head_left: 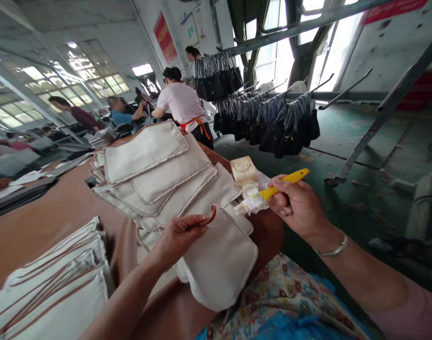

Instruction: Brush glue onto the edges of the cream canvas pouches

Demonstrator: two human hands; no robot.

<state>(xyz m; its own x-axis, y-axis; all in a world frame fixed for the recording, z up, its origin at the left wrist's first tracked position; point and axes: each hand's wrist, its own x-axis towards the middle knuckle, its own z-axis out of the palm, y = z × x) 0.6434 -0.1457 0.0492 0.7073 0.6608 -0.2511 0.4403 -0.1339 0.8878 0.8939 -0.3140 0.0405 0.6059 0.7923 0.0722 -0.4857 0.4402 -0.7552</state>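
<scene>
My right hand (296,203) grips a brush (287,182) by its yellow handle, and white stuff coats the bristle end. Pinched in my left hand (184,233) is a thin brown strip (212,215) that curls up at its tip. Beneath that hand lies a cream fabric panel (221,259) with rounded corners, near my lap. Beyond it, more cream panels (173,177) overlap in a fanned pile. Just behind the bristles stands a cream-coloured container (243,172), its contents hard to make out.
Brown sheeting (127,241) covers the table. At the lower left, a stack of cream pieces (56,293) carries brown strips. A metal rack (365,137) on the right holds several black bags (287,132). A co-worker (180,101) stands past the table's far end; others work farther back.
</scene>
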